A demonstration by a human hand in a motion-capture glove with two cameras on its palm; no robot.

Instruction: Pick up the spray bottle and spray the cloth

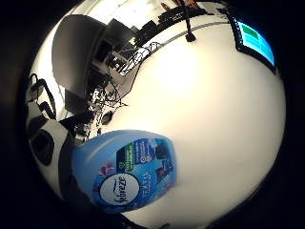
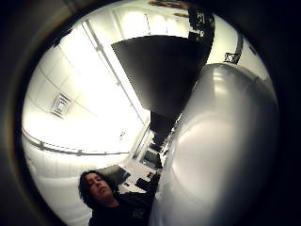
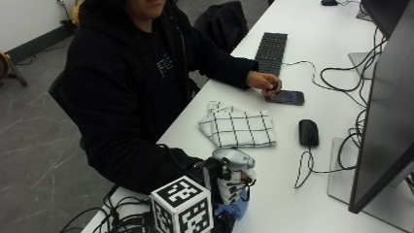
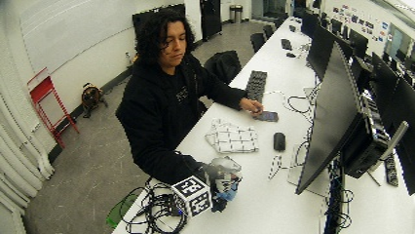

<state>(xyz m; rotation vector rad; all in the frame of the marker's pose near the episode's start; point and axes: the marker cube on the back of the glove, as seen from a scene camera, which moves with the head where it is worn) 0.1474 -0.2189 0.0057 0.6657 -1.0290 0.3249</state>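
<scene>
Spray bottle [image 3: 232,182] stands upright on the table [image 3: 291,194] at the near end, grey trigger head on top, blue body below. My gloved right hand [image 3: 206,175] is wrapped around its neck. Checked cloth [image 3: 238,127] lies folded flat farther along, apart from the bottle. Beyond it: mouse [image 3: 308,132], phone [image 3: 284,97] under my bare hand [image 3: 264,81], keyboard [image 3: 271,52].
</scene>
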